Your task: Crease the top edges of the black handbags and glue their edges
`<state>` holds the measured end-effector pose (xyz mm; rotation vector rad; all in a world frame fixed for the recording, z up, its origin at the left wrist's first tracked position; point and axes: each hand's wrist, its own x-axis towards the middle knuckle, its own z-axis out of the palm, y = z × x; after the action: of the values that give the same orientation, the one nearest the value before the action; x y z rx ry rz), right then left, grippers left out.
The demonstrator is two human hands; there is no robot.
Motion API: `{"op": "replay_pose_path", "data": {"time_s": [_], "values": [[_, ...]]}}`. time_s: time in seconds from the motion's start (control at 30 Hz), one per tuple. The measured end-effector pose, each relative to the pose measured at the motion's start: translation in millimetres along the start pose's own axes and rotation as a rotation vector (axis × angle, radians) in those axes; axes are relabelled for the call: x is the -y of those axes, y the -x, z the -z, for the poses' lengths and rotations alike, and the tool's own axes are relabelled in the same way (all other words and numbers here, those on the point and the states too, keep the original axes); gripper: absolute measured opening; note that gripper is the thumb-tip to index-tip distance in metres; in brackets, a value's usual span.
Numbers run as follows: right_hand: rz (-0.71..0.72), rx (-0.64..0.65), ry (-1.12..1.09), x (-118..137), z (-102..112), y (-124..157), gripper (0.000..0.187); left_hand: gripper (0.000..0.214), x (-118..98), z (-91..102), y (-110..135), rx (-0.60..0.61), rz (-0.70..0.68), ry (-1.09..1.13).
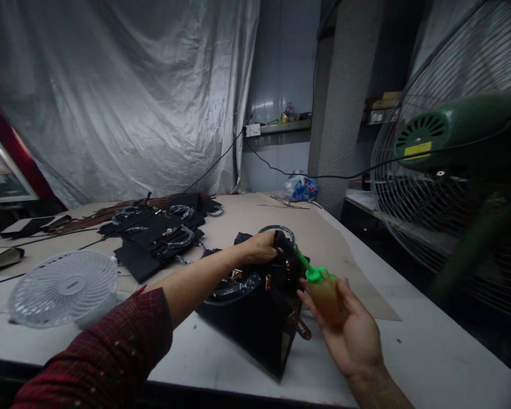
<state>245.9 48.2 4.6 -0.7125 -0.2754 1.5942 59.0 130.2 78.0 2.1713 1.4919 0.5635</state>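
Note:
A black handbag [247,318] with gold-coloured metal fittings lies in front of me at the table's near side. Clear plastic wraps its handle [234,292]. My left hand [262,248] reaches across the bag, its fingers closed on the black edge at the top; the fingertips are partly hidden. In my right hand [351,324] is a squeeze bottle [326,298] of amber liquid with a green cap and nozzle. The bottle is tilted, its nozzle pointing up and left at the bag's upper edge close to my left hand. A brown strap end [300,326] hangs at the bag's right side.
Several black handbags [157,236] with wrapped handles lie at the back left. A small white fan [68,287] stands left of my sleeve. Brown paper [323,238] covers part of the table [443,352]. A large green fan [447,136] stands on the right; a plastic bag [300,186] lies behind.

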Motion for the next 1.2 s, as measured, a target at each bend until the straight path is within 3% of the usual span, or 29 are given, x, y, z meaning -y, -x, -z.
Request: {"op": "replay_pose_path", "data": {"time_s": [0.3,0.53,0.67,0.8,1.03,1.2], "values": [[0.061,0.043,-0.094,-11,-9,-13,0.021,0.016,-3,4.4,3,0.138,-0.133,0.137],[0.037,0.205,-0.188,-7,-8,-25,0.021,0.016,2,0.7,7,0.294,-0.261,0.280],[-0.015,0.200,-0.189,7,-20,-18,0.020,0.035,-4,-1.5,19,0.175,-0.069,0.045],[-0.048,0.118,-0.188,19,-36,-11,0.021,0.044,-14,-12.2,24,0.118,-0.124,-0.126],[-0.084,0.058,-0.202,21,-48,-20,0.016,0.037,-8,-28.6,12,-0.039,-0.112,-0.334],[-0.117,0.104,-0.295,17,-51,-12,0.020,0.020,-5,-31.7,18,-0.110,-0.089,-0.408]]}}
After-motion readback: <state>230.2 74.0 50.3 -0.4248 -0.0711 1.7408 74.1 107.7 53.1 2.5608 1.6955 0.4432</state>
